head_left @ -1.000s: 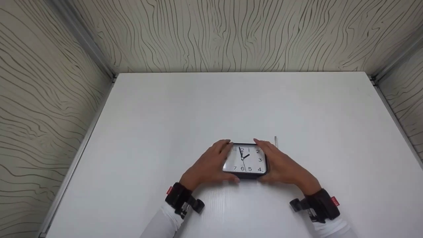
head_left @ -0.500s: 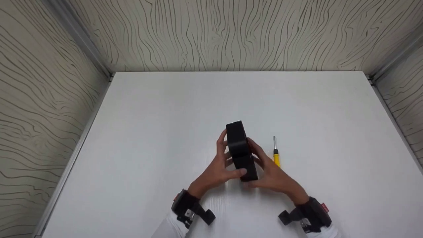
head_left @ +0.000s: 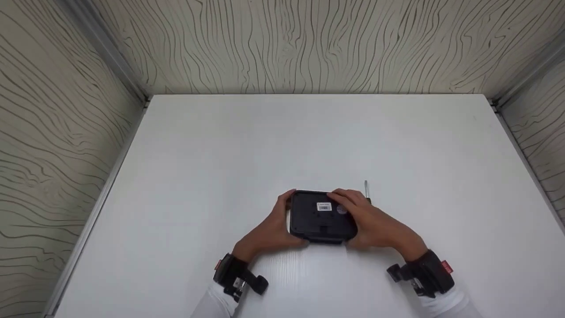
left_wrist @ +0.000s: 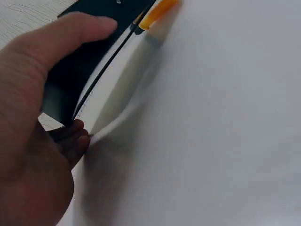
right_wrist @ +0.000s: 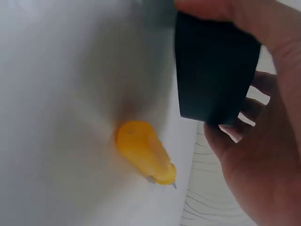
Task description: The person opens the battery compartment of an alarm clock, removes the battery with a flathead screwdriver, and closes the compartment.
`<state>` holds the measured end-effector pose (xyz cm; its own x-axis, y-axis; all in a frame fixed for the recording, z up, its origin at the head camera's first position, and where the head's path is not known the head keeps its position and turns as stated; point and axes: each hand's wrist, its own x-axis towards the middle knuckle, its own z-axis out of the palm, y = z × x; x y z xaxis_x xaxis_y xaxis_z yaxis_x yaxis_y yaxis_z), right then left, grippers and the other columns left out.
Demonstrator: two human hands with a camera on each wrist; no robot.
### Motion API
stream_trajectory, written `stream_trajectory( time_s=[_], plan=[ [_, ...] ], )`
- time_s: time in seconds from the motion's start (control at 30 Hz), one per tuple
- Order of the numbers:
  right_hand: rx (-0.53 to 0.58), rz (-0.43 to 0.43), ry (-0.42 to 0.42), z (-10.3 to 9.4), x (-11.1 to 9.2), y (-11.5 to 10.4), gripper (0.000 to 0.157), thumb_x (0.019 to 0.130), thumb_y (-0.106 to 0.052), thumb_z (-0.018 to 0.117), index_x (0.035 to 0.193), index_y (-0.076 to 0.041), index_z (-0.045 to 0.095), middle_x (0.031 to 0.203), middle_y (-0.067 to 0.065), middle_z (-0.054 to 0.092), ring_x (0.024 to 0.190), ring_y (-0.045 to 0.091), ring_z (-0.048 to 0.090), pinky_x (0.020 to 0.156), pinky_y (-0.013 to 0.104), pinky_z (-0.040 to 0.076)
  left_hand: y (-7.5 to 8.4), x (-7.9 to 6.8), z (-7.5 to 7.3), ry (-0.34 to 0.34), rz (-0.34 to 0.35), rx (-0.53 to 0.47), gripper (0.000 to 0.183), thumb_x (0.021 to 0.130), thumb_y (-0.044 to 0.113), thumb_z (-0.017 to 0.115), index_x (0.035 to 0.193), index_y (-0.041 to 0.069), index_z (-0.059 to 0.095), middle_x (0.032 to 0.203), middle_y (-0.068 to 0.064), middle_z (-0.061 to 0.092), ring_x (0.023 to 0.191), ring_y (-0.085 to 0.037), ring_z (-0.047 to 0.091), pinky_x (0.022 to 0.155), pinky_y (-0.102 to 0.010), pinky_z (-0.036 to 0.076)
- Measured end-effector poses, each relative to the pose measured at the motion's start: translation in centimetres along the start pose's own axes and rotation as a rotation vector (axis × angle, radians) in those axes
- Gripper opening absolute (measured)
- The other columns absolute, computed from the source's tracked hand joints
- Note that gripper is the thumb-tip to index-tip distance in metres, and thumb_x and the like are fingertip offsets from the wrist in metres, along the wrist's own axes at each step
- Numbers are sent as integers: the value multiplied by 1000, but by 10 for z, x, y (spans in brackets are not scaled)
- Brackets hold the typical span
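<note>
two bare hands on one black clock (head_left: 309, 223), back facing up, dial side down, over the near half of the white table (head_left: 220, 150); wrist views show it held clear of the surface. left hand (head_left: 271, 227): fingers grasping the clock's left end, thumb along the near side. right hand (head_left: 375, 223): fingers grasping the right end, tips reaching over the back at the far right corner, thumb on the near side. white label (head_left: 324, 206) on the back, faint round sticker (head_left: 341, 209) right of it. screwdriver (right_wrist: 143, 148) lies on the table just right of the clock, yellow handle hidden by the right hand from above, shaft poking out beyond. black wrist straps (head_left: 231, 270), white sleeves (head_left: 214, 301). wood-grain panels (head_left: 287, 48) at back and both sides.
</note>
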<state>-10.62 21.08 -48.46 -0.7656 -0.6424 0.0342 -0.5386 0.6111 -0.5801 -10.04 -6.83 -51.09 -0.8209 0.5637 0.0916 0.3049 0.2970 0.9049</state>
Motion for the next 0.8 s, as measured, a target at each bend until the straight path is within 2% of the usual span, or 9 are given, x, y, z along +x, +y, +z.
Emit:
stream_trajectory(
  time_s=[0.07, 0.17, 0.27, 0.33, 0.4, 0.47, 0.53, 0.63, 0.8],
  plan=[
    [-17, 12, -41, 1, 5, 1, 106, 56, -18, 81, 145, -18, 23, 145, 3, 26, 132, 21, 25, 94, 46, 41, -12, 0, 4, 23, -26, 47, 112, 61, 21, 82, 143, 9, 7, 136, 0, 33, 123, -10, 36, 104, -30, 32],
    [82, 34, -62, -3, 6, -4, 104, 59, -23, 84, 144, -16, 25, 148, 7, 23, 137, 27, 17, 99, 54, 33, -17, 1, 6, 46, -64, 106, 115, 58, 26, 84, 144, 13, 8, 136, 3, 33, 124, -8, 36, 104, -31, 32],
    [199, 40, -19, -8, 8, -15, 89, 66, -33, 80, 140, -16, 35, 148, 10, 23, 137, 36, 15, 100, 60, 27, -16, 1, 7, 54, -69, 151, 116, 57, 27, 83, 144, 11, 8, 137, 1, 32, 123, -9, 36, 103, -32, 34],
    [190, 36, 12, -9, 13, -24, 73, 71, -38, 75, 134, -17, 45, 147, 10, 27, 135, 40, 19, 100, 59, 28, -17, 1, 7, 62, -63, 176, 116, 57, 27, 83, 145, 11, 9, 137, 1, 32, 121, -9, 38, 102, -31, 36],
    [79, 7, 23, -7, 20, -30, 59, 76, -39, 71, 126, -15, 51, 145, 10, 31, 132, 40, 26, 101, 54, 31, -17, 1, 7, 64, -57, 199, 115, 57, 26, 82, 145, 10, 9, 136, -1, 33, 119, -9, 39, 100, -31, 37],
    [-88, -40, 19, -5, 27, -34, 52, 75, -39, 71, 118, -14, 55, 143, 12, 35, 130, 38, 32, 103, 50, 31, -15, 2, 8, 56, -51, 225, 114, 57, 25, 81, 144, 9, 9, 136, -2, 33, 118, -9, 40, 99, -31, 38],
    [-236, -95, 28, -4, 33, -36, 49, 71, -36, 74, 110, -13, 57, 138, 12, 41, 125, 33, 40, 105, 48, 30, -14, 2, 8, 39, -41, 243, 114, 58, 25, 80, 144, 7, 7, 136, -4, 33, 119, -10, 39, 100, -30, 37],
    [-431, -192, 58, -2, 39, -39, 42, 66, -32, 75, 99, -14, 57, 129, 11, 50, 113, 27, 51, 105, 50, 28, -13, 3, 9, 22, -32, 256, 113, 59, 25, 79, 144, 5, 7, 136, -6, 33, 120, -10, 39, 100, -30, 37],
    [-608, -368, 144, 7, 39, -42, 22, 69, -23, 69, 85, -12, 60, 105, 6, 63, 95, 22, 59, 102, 54, 31, -14, 2, 10, 36, -47, 269, 113, 57, 25, 77, 144, 5, 8, 136, -5, 34, 118, -8, 39, 101, -28, 36]
  ],
)
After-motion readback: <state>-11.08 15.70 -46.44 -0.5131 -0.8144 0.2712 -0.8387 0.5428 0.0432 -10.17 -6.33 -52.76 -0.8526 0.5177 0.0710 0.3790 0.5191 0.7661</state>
